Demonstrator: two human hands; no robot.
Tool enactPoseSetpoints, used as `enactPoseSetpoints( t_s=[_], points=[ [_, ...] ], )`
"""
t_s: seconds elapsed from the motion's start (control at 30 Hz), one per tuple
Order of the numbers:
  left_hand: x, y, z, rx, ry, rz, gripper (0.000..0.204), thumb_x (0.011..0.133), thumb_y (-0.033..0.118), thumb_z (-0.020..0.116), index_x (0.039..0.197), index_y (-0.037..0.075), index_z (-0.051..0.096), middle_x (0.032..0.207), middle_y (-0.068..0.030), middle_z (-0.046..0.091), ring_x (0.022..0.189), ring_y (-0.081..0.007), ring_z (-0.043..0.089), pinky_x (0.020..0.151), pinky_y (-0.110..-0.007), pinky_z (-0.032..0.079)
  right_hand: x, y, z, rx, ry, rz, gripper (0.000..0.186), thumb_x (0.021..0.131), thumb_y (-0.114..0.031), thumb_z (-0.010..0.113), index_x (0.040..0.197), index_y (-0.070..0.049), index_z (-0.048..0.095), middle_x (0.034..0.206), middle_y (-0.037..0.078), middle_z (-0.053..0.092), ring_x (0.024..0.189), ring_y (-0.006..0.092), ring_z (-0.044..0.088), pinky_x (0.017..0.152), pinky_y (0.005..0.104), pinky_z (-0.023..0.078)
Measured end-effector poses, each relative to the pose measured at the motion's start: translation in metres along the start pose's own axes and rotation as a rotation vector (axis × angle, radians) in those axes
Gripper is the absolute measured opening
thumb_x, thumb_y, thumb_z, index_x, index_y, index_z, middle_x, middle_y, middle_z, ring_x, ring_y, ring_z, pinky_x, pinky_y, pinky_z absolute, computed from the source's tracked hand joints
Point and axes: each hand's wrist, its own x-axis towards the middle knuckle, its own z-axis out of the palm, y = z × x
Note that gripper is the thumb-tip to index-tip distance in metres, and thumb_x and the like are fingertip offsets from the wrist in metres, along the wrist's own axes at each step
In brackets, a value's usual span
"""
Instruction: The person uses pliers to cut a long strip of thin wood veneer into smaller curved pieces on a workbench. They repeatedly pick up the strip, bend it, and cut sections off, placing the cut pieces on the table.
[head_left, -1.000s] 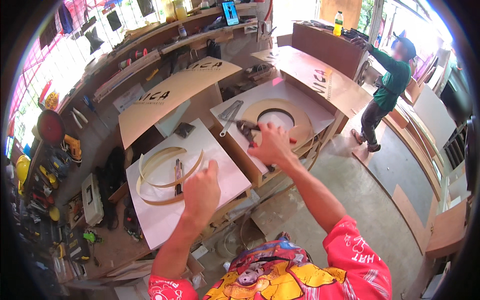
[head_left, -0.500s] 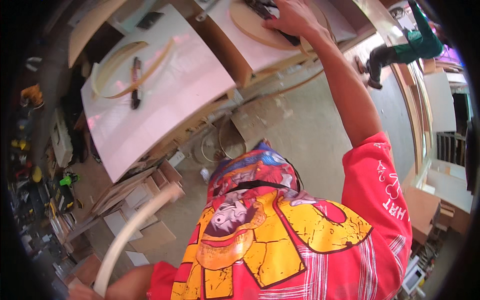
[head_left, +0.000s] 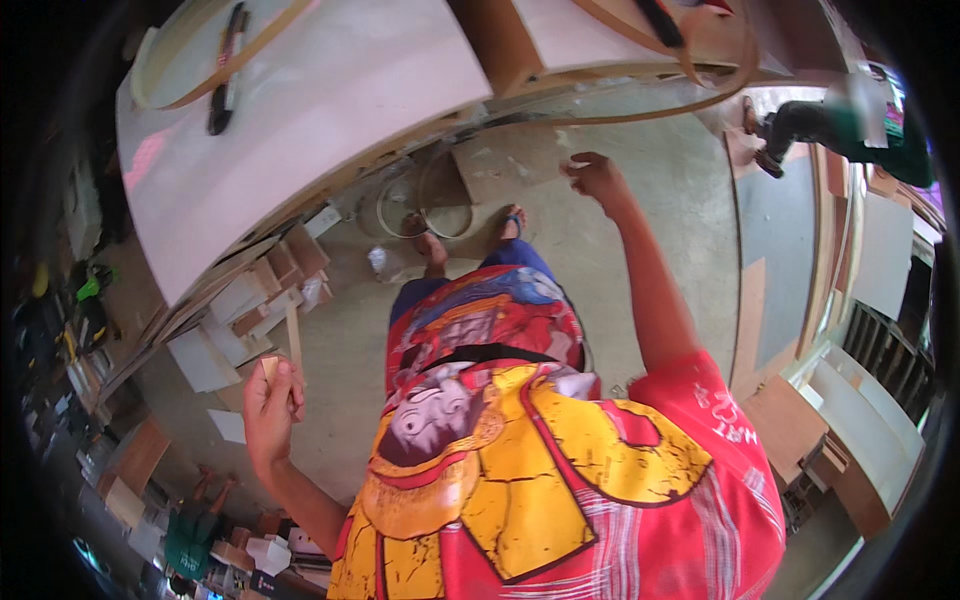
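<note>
My left hand (head_left: 270,410) is closed around a thin, pale wood-coloured strip of edge banding (head_left: 294,335). One end sticks up past the thumb, and another length shows beside the fingers. Over the floor on the right, my right hand (head_left: 600,185) has its fingers drawn together, with a small whitish bit at the tips that I cannot make out. On the white panel (head_left: 320,100) at the upper left lie a utility knife (head_left: 226,80) and a curved strip (head_left: 255,50). A dark-handled tool (head_left: 660,22) and a looped strip (head_left: 640,115) are at the upper right.
Board offcuts (head_left: 240,300) are piled under the bench's left side. Hoops of strip (head_left: 445,233) and a crumpled clear wrapper (head_left: 377,260) lie on the floor by my feet. A person in green (head_left: 870,140) is at the far right, with large boards (head_left: 880,400) below.
My right hand has come off the bench, back over the floor. My left hand has risen into fuller view with the strip. The bench now sits higher in the picture.
</note>
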Motion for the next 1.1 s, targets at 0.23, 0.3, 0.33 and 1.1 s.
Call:
enactPoseSetpoints(
  t_s=[0.23,0.3,0.33,1.1],
  points=[
    [0.047,-0.032,0.102,0.286,-0.041,0.249,0.02,0.105,0.021,0.074,0.114,0.004,0.069,0.08,0.0007,0.061,0.073,-0.008,0.056,0.061,-0.03,0.047,0.114,0.003,-0.04,0.623,0.496,-0.056,0.04,0.096,-0.029,0.086,0.131,-0.015,0.073,0.131,0.014,0.07,0.112,0.0257,0.067,0.093,0.0445,0.058],
    [0.056,-0.021,0.127,0.3,-0.064,0.349,0.022,0.104,0.02,0.076,0.115,0.003,0.069,0.08,-0.0004,0.062,0.073,-0.0083,0.056,0.063,-0.03,0.048,0.131,0.021,-0.059,0.371,0.401,-0.089,0.05,0.092,-0.03,0.091,0.134,-0.015,0.07,0.138,0.014,0.066,0.11,0.0282,0.066,0.093,0.0444,0.059],
    [0.06,-0.01,0.139,0.279,-0.091,0.391,0.022,0.103,0.019,0.076,0.116,0.003,0.069,0.079,-0.001,0.062,0.073,-0.0084,0.055,0.064,-0.031,0.047,0.143,0.038,-0.072,0.173,0.413,0.012,0.059,0.091,-0.031,0.091,0.143,-0.015,0.067,0.142,0.013,0.062,0.107,0.0281,0.066,0.092,0.0422,0.061],
    [0.21,0.065,0.339,0.67,-0.352,1.034,0.047,0.089,0.043,0.086,0.116,0.005,0.077,0.103,-0.0214,0.076,0.095,-0.034,0.075,0.087,-0.047,0.056,-0.076,-0.103,-0.008,0.689,0.015,-0.536,0.018,0.109,-0.018,0.064,0.117,-0.002,0.07,0.104,0.01,0.076,0.091,0.0214,0.076,0.074,0.0363,0.065]
  ],
)
